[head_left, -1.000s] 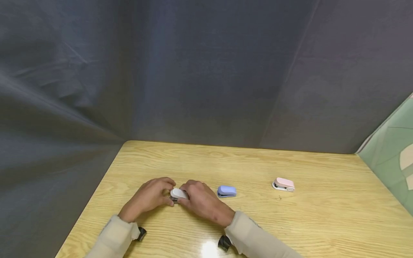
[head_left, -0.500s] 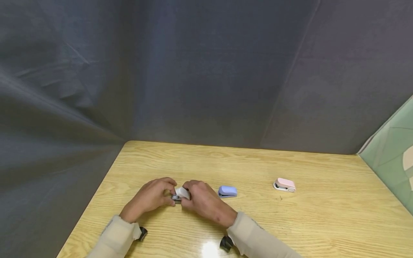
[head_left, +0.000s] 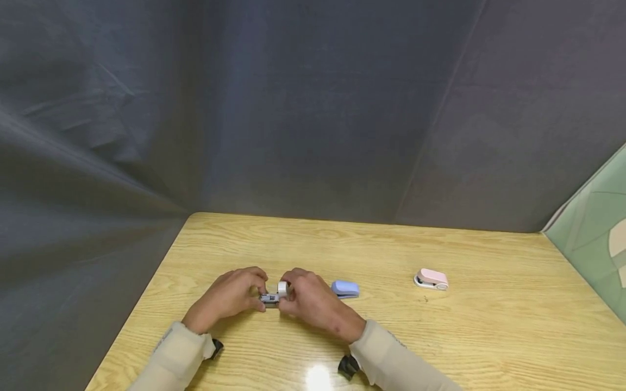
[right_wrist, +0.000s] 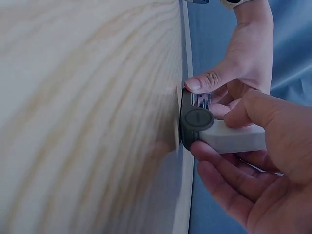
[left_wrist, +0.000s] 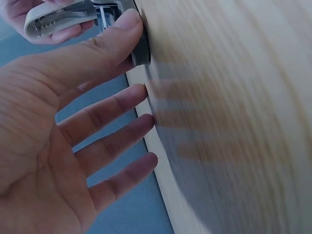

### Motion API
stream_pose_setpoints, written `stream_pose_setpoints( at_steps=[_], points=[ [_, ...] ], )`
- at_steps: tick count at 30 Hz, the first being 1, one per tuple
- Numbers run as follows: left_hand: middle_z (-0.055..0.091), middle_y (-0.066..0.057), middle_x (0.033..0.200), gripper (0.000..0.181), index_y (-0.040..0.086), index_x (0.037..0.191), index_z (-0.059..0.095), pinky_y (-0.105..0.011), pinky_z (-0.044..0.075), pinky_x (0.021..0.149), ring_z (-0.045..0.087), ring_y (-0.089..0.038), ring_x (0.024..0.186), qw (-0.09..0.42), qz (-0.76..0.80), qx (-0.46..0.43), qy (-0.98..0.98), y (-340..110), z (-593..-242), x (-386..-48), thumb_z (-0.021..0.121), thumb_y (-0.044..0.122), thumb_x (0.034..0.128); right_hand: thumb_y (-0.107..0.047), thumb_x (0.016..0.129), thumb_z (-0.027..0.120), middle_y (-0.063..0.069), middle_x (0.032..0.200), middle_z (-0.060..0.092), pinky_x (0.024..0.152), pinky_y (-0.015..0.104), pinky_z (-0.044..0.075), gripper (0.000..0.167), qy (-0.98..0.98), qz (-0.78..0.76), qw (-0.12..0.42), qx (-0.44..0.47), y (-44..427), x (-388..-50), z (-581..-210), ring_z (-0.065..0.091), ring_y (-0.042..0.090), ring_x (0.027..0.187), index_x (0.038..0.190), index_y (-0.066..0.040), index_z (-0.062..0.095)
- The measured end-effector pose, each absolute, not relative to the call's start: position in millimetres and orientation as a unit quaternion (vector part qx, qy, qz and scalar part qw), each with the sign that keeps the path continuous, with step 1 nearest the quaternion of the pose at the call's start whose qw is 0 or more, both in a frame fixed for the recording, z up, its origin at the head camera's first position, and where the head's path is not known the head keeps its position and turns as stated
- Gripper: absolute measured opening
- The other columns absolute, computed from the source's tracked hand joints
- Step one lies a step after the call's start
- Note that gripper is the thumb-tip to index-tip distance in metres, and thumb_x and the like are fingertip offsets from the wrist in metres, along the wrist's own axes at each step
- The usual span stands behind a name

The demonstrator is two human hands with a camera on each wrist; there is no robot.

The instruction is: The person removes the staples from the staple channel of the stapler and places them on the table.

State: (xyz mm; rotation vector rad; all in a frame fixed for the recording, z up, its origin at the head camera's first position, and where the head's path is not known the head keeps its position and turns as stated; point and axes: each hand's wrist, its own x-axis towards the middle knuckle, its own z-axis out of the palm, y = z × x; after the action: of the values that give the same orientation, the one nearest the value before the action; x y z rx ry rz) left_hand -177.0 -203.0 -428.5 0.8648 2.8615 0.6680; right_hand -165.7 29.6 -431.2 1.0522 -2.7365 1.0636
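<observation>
A small stapler [head_left: 282, 289] with a white top and dark grey base stands on the table between both hands, its top swung up and the metal staple channel exposed. My left hand [head_left: 227, 297] pinches the base at its front end between thumb and finger; in the left wrist view the other fingers [left_wrist: 119, 144] extend with their tips at the table. My right hand [head_left: 313, 300] holds the raised white top [right_wrist: 236, 138] near the round hinge [right_wrist: 198, 118]. Whether staples lie in the channel is too small to tell.
Just right of my right hand lies a blue stapler [head_left: 345, 288]. A pink and white stapler [head_left: 431, 278] sits farther right on the wooden table [head_left: 469, 326]. Dark cloth [head_left: 313, 119] hangs along the back and left, and green patterned fabric [head_left: 587, 239] is at the right.
My right hand has swung the white stapler's top up and back to the right, uncovering the channel. My left hand has stayed at the base. The blue and pink staplers lie where they were.
</observation>
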Motion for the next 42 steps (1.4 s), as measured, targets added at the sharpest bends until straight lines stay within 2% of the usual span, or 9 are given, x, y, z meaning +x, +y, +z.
stream_pose_setpoints(
  at_steps=[5, 10, 20, 28, 42],
  points=[
    [0.066, -0.004, 0.126, 0.022, 0.027, 0.079, 0.07, -0.049, 0.053, 0.088, 0.064, -0.029, 0.113, 0.037, 0.214, 0.285, 0.934, -204, -426, -176, 0.091, 0.021, 0.0785, -0.008, 0.089, 0.075, 0.0, 0.096, 0.063, 0.063, 0.015, 0.051, 0.016, -0.879, 0.341, 0.013, 0.334, 34, -166, -428, 0.06, 0.002, 0.076, 0.104, -0.005, 0.07],
    [0.067, -0.003, 0.124, 0.023, 0.026, 0.079, 0.069, -0.046, 0.054, 0.085, 0.065, -0.026, 0.11, 0.035, 0.205, 0.286, 0.935, -203, -424, -176, 0.091, 0.02, 0.0781, -0.009, 0.092, 0.073, 0.004, 0.103, 0.066, 0.064, 0.015, 0.051, 0.021, -0.878, 0.34, 0.009, 0.337, 37, -167, -426, 0.062, 0.001, 0.079, 0.111, -0.001, 0.071],
    [0.068, 0.0, 0.117, 0.024, 0.025, 0.079, 0.068, -0.039, 0.053, 0.078, 0.066, -0.019, 0.101, 0.028, 0.196, 0.301, 0.933, -197, -421, -175, 0.091, 0.017, 0.0792, -0.011, 0.095, 0.073, 0.005, 0.104, 0.068, 0.064, 0.016, 0.052, 0.022, -0.878, 0.349, -0.007, 0.327, 44, -166, -421, 0.063, 0.001, 0.079, 0.114, 0.0, 0.072],
    [0.068, -0.005, 0.122, 0.022, 0.024, 0.08, 0.07, -0.044, 0.055, 0.082, 0.066, -0.028, 0.108, 0.029, 0.201, 0.298, 0.933, -197, -423, -175, 0.091, 0.017, 0.0786, -0.015, 0.096, 0.075, 0.005, 0.107, 0.069, 0.067, 0.017, 0.053, 0.025, -0.876, 0.342, -0.014, 0.339, 53, -165, -419, 0.065, 0.003, 0.082, 0.117, 0.0, 0.072],
    [0.07, -0.008, 0.124, 0.018, 0.021, 0.084, 0.076, -0.048, 0.055, 0.086, 0.066, -0.031, 0.111, 0.03, 0.208, 0.292, 0.933, -196, -424, -171, 0.092, 0.016, 0.0776, -0.012, 0.096, 0.073, 0.006, 0.107, 0.07, 0.069, 0.019, 0.054, 0.025, -0.881, 0.319, -0.005, 0.35, 63, -160, -415, 0.068, 0.007, 0.085, 0.118, 0.0, 0.071]
  ],
)
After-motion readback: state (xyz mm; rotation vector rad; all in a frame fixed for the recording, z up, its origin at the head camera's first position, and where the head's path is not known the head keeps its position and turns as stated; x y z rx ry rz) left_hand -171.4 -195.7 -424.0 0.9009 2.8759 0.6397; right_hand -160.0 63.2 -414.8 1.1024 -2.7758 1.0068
